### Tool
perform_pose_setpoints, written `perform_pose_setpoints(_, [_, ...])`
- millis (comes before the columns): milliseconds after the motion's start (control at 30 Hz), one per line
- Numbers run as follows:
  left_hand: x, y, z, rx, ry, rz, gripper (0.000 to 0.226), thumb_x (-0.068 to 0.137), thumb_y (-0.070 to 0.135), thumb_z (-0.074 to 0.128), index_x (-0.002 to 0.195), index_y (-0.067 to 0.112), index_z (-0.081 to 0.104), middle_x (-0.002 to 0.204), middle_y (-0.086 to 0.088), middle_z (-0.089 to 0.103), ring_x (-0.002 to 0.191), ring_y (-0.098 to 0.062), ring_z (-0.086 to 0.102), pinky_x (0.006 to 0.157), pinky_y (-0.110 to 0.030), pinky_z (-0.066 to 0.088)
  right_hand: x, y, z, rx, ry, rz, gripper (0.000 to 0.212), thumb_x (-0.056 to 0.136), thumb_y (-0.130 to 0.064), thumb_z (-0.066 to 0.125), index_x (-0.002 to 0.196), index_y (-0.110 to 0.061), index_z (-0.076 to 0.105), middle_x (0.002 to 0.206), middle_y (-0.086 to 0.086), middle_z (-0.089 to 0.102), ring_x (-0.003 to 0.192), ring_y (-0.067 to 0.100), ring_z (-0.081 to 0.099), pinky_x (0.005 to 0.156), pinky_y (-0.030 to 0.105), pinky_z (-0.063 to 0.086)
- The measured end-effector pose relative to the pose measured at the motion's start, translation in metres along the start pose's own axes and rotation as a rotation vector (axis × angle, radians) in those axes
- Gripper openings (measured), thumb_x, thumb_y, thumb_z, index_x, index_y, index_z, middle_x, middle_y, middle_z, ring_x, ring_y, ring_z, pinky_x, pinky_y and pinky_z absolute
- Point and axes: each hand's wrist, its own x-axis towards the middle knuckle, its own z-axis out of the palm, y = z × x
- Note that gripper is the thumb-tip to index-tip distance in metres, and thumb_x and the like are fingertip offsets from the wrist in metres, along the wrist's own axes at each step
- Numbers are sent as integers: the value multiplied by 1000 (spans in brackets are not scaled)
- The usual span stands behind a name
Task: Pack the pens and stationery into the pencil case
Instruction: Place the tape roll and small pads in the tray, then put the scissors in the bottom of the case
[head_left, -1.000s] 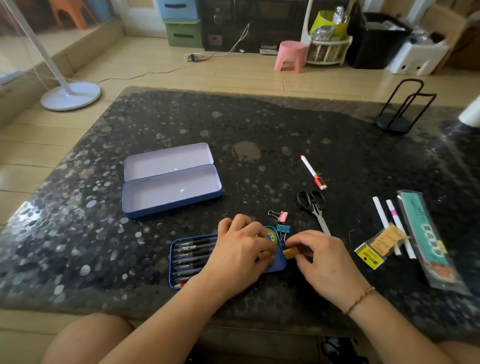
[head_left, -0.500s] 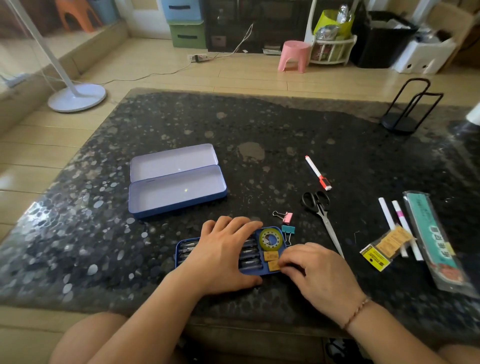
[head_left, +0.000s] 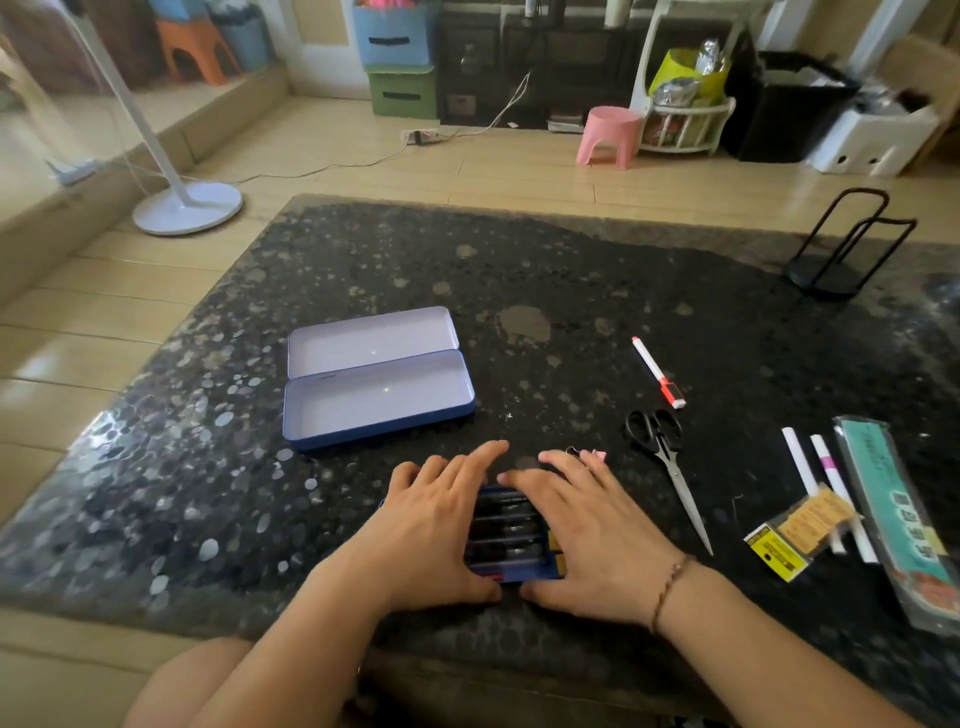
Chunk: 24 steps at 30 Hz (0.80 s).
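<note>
Case lies open left of centre on the bench, its tray of pens at lower centre under both hands. Left hand and right hand lie flat, fingers straight, each grip released, apparently steadying the tray. Next, likely lift it into the case, level. Scissors, marker and clip wait at the right.

The setting was a home living room, shown by the pale wooden plank floor, small pink plastic stool, white standing fan base and stacked blue and green storage drawers.
</note>
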Motion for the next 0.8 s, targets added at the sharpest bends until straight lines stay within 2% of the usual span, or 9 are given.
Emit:
perform_pose_setpoints(67, [-2, -2, -5, -63, -46, 2, 118, 60, 72, 67, 143, 47, -12, 141, 18, 34, 129, -9, 30, 115, -42, 16, 4, 2, 3, 67, 32, -33, 87, 67, -60, 64, 138, -36, 20, 135, -16, 35, 128, 5, 22, 114, 30, 15])
perform_pose_setpoints(133, [0, -6, -14, -179, -55, -9, 107, 62, 84, 54, 144, 50, -4, 141, 21, 34, 131, -4, 26, 115, -40, 14, 5, 9, 5, 177, 54, -36, 86, 64, -58, 69, 135, -38, 23, 126, -19, 38, 119, 0, 30, 107, 22, 23])
perform_pose_setpoints(233, [7, -30, -25, -285, 218, -90, 83, 74, 86, 23, 144, 42, 27, 144, 14, 38, 134, -9, 27, 112, -41, 22, 0, 26, -2, 260, 84, -1, 88, 59, -58, 73, 131, -44, 24, 121, -20, 38, 114, -4, 33, 102, 16, 28])
perform_pose_setpoints(300, [13, -49, -26, -251, 381, -230, 66, 85, 73, 28, 139, 36, 39, 144, 10, 41, 134, -16, 30, 111, -45, 25, -4, 41, -8, 261, 131, 22, 90, 56, -57, 74, 131, -42, 27, 120, -17, 40, 114, -2, 36, 102, 16, 29])
perform_pose_setpoints(333, [15, -57, -25, -191, 397, -318, 59, 90, 64, 34, 139, 33, 41, 145, 8, 41, 134, -19, 30, 111, -46, 24, -5, 49, -13, 269, 168, 36, 90, 54, -56, 75, 131, -40, 31, 119, -14, 42, 114, 1, 39, 102, 17, 31])
perform_pose_setpoints(467, [17, -69, -19, -75, 272, -526, 44, 93, 47, 48, 133, 29, 48, 134, 4, 50, 127, -23, 39, 107, -44, 26, 0, 85, -36, 297, 270, 132, 91, 48, -53, 78, 128, -41, 35, 117, -10, 48, 114, 9, 47, 104, 28, 37])
perform_pose_setpoints(633, [12, -65, -26, -6, 215, -561, 32, 87, 56, 52, 111, 35, 55, 110, 10, 56, 113, -18, 46, 95, -38, 36, 35, 122, -57, 258, 260, 267, 92, 49, -55, 78, 127, -39, 33, 114, -7, 50, 111, 11, 41, 99, 33, 38])
perform_pose_setpoints(733, [4, -68, -31, -1, 154, -582, 28, 81, 64, 54, 90, 37, 54, 89, 14, 50, 97, -14, 46, 86, -35, 41, 67, 137, -54, 274, 253, 314, 89, 54, -49, 82, 128, -37, 32, 114, -7, 52, 114, 14, 40, 100, 37, 38])
perform_pose_setpoints(800, [-2, -72, -32, 4, 112, -575, 29, 78, 65, 57, 84, 38, 51, 84, 17, 47, 91, -12, 44, 81, -33, 39, 87, 141, -50, 291, 224, 336, 91, 57, -45, 83, 131, -34, 31, 117, -5, 53, 116, 16, 39, 101, 37, 37])
